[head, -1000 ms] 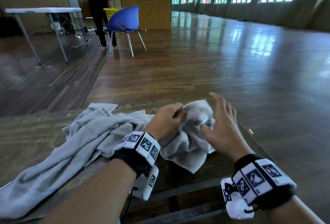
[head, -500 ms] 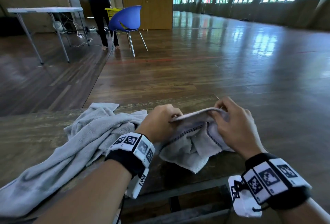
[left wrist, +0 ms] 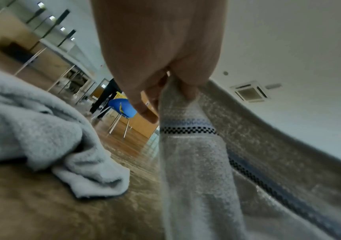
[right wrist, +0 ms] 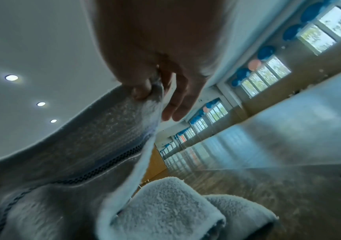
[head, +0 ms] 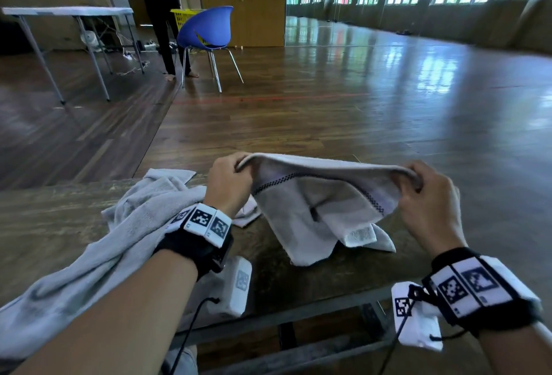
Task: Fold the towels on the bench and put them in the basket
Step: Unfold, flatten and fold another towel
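my left hand (head: 230,183) pinched one top corner of the small white towel (head: 313,210), thumb and fingers curled tight on the hem, and my right hand (head: 427,195) pinched the other corner the same way. the top edge ran stretched between the two hands, lifted off the surface (head: 53,225), while the lower part hung down and its bottom folds lay crumpled on the wood. a dark checkered band ran across the towel just under the held edge, clear in the left wrist view (left wrist: 188,129) and the right wrist view (right wrist: 112,160). to my left the big grey towel (head: 119,243) sprawled unfolded over the surface, one end touching my left forearm, bunched just beside the white one. out on the floor stood a blue chair (head: 209,31) with a yellow basket (head: 182,17) behind it, a person's dark legs (head: 162,25) next to that, and a white table (head: 68,11) off to the left.
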Demonstrator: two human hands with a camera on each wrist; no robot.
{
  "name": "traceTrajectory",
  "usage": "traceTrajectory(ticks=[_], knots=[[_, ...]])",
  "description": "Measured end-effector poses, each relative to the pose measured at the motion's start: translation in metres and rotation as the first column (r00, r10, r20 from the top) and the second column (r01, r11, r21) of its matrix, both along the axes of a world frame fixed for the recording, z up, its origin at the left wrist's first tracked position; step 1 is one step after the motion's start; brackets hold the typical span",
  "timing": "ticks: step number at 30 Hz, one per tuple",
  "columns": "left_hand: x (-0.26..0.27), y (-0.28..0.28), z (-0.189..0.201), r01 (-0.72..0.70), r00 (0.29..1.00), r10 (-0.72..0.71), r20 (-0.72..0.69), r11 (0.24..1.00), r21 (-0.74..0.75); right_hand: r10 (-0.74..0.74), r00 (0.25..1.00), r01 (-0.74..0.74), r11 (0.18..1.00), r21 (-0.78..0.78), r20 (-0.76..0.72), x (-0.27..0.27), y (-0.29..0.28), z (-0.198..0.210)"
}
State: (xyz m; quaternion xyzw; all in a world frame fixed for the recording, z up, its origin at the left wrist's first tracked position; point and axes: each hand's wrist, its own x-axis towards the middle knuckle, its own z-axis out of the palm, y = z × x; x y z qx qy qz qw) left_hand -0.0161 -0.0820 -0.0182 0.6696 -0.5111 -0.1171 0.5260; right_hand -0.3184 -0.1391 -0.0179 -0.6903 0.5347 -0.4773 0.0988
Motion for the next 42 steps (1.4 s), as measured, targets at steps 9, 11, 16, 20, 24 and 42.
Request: traceTrajectory(ticks=[9, 11, 16, 20, 24, 42], knots=[[-0.018, -0.014, -0.014, 0.194, 0.965, -0.133, -0.228, 0.943, 0.27, 0.214, 0.971, -0.237, 0.912, 0.335, 0.103, -0.015, -0.023, -0.015], [-0.024, -0.014, -0.025, 0.229, 0.973, -0.227, -0.05, 0.908, 0.35, 0.315, 0.94, -0.236, 0.879, 0.415, -0.13, -0.017, -0.022, -0.023], [-0.048, -0.017, -0.052, 0.35, 0.88, -0.474, 0.038, 0.7, 0.623, 0.597, 0.771, -0.359, 0.695, 0.624, -0.222, 0.001, -0.014, -0.039], [-0.063, -0.021, -0.059, 0.435, 0.789, -0.614, 0.029, 0.592, 0.678, 0.673, 0.628, -0.289, 0.669, 0.685, -0.392, 0.014, -0.016, -0.053], [-0.043, -0.035, -0.061, 0.273, 0.808, -0.539, 0.238, 0.7, 0.66, 0.663, 0.631, -0.324, 0.697, 0.64, -0.403, 0.035, -0.032, -0.057], [0.024, -0.026, -0.031, 0.32, 0.847, -0.514, 0.134, 0.695, 0.643, 0.827, 0.553, -0.611, 0.486, 0.626, -0.102, 0.11, -0.056, -0.025]])
